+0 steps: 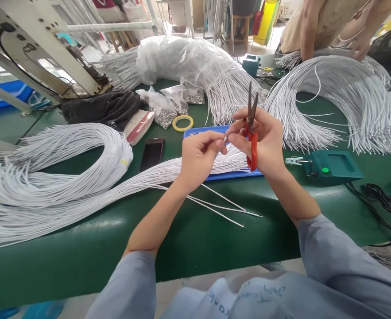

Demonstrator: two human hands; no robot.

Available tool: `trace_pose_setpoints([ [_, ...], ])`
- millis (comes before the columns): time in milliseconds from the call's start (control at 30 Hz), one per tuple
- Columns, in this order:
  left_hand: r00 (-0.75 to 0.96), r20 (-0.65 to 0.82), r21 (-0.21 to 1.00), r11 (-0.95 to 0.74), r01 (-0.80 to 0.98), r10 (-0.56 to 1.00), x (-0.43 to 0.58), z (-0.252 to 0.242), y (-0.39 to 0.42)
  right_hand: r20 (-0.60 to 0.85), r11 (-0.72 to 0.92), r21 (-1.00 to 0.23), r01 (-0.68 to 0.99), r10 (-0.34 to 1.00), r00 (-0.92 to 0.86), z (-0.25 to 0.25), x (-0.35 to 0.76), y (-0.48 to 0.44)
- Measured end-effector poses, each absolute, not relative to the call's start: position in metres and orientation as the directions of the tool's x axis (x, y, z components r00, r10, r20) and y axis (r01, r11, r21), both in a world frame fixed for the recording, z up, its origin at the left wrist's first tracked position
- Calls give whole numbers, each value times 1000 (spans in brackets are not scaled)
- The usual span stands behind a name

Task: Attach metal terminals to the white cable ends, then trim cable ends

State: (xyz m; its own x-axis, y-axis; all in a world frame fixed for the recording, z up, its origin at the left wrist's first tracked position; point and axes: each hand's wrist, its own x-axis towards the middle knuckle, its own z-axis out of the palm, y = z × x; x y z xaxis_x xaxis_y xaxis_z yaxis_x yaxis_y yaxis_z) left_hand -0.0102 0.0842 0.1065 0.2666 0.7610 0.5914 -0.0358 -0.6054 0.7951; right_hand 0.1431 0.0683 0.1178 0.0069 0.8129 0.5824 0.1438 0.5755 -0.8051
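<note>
My left hand [200, 157] is closed, pinching the end of a white wire [226, 138] between thumb and fingers. Close beside it, my right hand [265, 139] holds red-handled scissors [253, 150] against the palm, their dark blades pointing up. The thumb and fingertips of that hand also meet at the wire's end; whatever small piece they pinch is too small to make out. Beneath both hands, a bundle of white wires [162, 170] runs from the left onto a blue tray [215, 176]. A few loose wires [223, 207] stick out toward me on the green table [215, 248].
Coiled white wires lie at left [112, 150] and right [341, 88]. Behind the tray are a phone [152, 153], a tape roll [182, 123], bags of metal parts [164, 108] and a plastic-wrapped bundle [182, 57]. A green device [334, 166] sits right; another person's hands [361, 46] touch wires.
</note>
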Motion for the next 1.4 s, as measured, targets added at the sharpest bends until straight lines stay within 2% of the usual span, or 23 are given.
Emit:
trace_pose_setpoints([
  [300, 255, 594, 794, -607, -34, 763, -9, 108, 84, 587, 579, -801, 149, 810, 9, 117, 143, 69],
  [567, 371, 539, 838, -527, -142, 756, -15, 114, 88, 615, 607, -775, 173, 788, -11, 118, 142, 66],
  [733, 276, 612, 780, -623, -56, 741, -12, 111, 87, 611, 600, -781, 175, 791, 13, 114, 143, 69],
  [967, 56, 824, 551, -820, 154, 564, -11, 103, 89, 598, 574, -789, 218, 799, 58, 114, 148, 78],
  [1100, 39, 767, 632, -765, 124, 640, -18, 108, 86, 599, 575, -777, 258, 800, 21, 114, 149, 78],
  [1233, 51, 727, 680, -728, 89, 685, -22, 112, 84, 637, 607, -690, 395, 768, -69, 114, 147, 73],
  [1400, 97, 771, 608, -774, 178, 629, -22, 111, 84, 705, 660, -534, 528, 693, -152, 114, 145, 69],
])
